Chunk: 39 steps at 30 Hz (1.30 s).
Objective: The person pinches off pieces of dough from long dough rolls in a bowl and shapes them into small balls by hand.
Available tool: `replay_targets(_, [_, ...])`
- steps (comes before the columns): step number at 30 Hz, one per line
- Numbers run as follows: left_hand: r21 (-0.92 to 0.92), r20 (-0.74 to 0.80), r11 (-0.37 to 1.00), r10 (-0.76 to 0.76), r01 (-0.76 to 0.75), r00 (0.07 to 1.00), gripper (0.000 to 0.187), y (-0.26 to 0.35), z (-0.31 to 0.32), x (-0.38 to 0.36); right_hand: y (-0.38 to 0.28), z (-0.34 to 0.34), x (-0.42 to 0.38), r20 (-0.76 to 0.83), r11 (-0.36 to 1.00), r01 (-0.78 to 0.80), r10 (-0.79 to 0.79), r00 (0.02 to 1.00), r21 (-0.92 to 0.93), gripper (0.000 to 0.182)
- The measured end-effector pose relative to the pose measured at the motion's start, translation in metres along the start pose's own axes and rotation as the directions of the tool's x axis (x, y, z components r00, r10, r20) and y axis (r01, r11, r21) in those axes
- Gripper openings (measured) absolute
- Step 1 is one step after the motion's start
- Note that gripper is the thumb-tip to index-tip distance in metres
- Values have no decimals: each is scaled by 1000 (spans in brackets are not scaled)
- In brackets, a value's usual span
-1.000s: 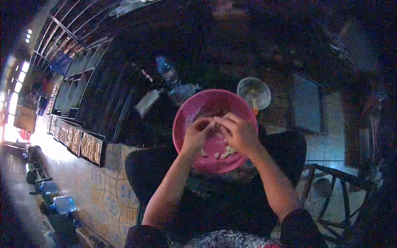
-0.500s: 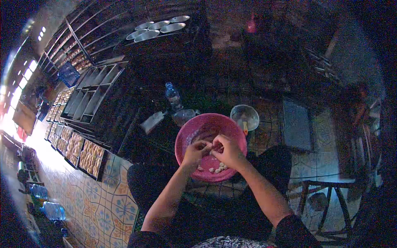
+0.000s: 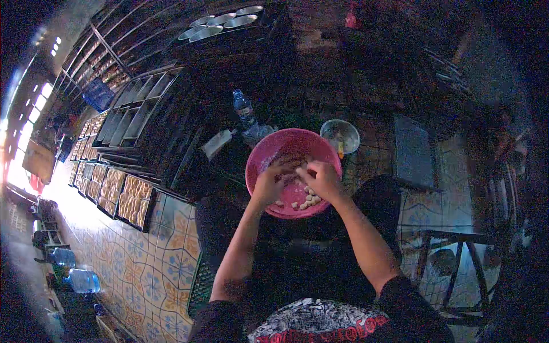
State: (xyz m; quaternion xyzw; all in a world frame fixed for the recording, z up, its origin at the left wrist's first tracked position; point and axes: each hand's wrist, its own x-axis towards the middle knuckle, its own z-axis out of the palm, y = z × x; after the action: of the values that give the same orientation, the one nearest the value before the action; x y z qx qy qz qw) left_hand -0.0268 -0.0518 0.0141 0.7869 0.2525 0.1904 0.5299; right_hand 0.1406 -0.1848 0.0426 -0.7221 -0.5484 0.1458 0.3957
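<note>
A pink basin (image 3: 254,198) sits between my knees, with several small pale dough-like lumps (image 3: 310,200) on its near right floor. My left hand (image 3: 270,182) is inside at the left, its fingers stretched out and somewhat blurred. Opposite it, my right hand (image 3: 323,179) is over the basin's right half, above the lumps, with its thumb and fingers drawn together. Whatever is in those fingertips is too small or hidden to make out. A gap separates the two hands. The far inside of the basin is in shadow.
Behind the basin are a metal bowl (image 3: 355,141) with a yellow-handled tool, a plastic bottle (image 3: 243,110) and a clear bag of white contents (image 3: 217,144). Trays of pale rolls (image 3: 134,200) line the left. A dark stool (image 3: 457,237) stands right.
My hands were together at the fingertips over the basin; now they have parted, the left one's fingers stretching out. The view has shifted, so the basin appears higher.
</note>
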Motion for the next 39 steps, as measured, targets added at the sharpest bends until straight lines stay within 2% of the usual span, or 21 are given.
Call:
replay_targets(1, [393,30,914,-120,98,992,24,-11,-2,2,7,5,0,38,998,-21,23,999,-58,22])
replay_targets(2, [723,8,672,-239,159,971,21,-18,-2,3,8,5,0,76,992,-38,47,996,-118,23])
replay_targets(6, [791,-62,556,-340,254,939,20,-62,23,1,13,20,-4,104,907,189,-161,981,-376,28])
replay_targets(8, [728,-237,646,-79,231,968,18,-98,41,13,25,35,-1,121,787,333,-318,940,-519,26])
replay_targets(9, [791,-203,573,-84,214,975,18,-100,46,18,22,37,-7,175,871,205,-140,975,-447,24])
replay_targets(10, [796,-198,568,-80,208,977,18,-103,43,25,25,41,0,167,873,200,-139,976,-445,24])
replay_targets(11, [797,-194,574,-56,190,979,18,-122,42,32,38,53,7,354,913,76,78,932,-401,23])
replay_targets(12, [797,-186,579,-36,172,982,18,-125,41,34,47,61,9,531,923,-62,272,803,-380,23])
replay_targets(13, [801,-176,575,-39,166,984,18,-128,41,33,57,67,2,528,924,-72,277,803,-374,23])
replay_targets(14, [804,-194,565,-45,185,980,19,-113,39,30,65,72,-10,320,883,92,69,945,-461,25])
replay_targets(15, [807,-215,554,-48,205,976,21,-102,35,27,68,74,-19,114,789,216,-185,976,-575,27])
replay_targets(19, [809,-215,560,-3,180,977,25,-32,7,18,70,67,-9,6,815,162,-191,982,-557,32])
replay_targets(21, [534,-90,790,-302,302,949,28,48,-11,9,67,62,4,108,930,133,-102,989,-343,38])
replay_targets(22, [536,-86,789,-303,301,949,28,38,-16,9,58,56,8,105,931,128,-98,990,-341,38])
replay_targets(24, [-69,65,971,-225,229,972,30,7,-22,9,27,34,9,-24,984,177,-176,984,37,43])
replay_targets(28, [-377,180,877,-246,298,952,31,-65,-15,19,4,25,6,-94,960,272,-266,959,61,43])
replay_targets(31, [-469,167,837,-231,283,959,27,-40,-10,14,17,30,6,-73,966,252,-256,964,-52,37])
replay_targets(34, [-604,93,773,-177,197,980,25,-17,-8,13,14,24,10,-68,964,250,-244,967,92,32])
replay_targets(35, [-605,88,772,-179,195,980,25,-3,-13,9,16,26,11,-71,964,226,-218,973,141,29])
replay_targets(37, [20,94,999,-50,48,994,27,21,-23,3,16,28,11,-69,960,201,-191,979,193,27])
replay_targets(39, [97,94,995,-33,24,995,29,8,-26,6,14,25,8,25,930,38,-51,998,365,24])
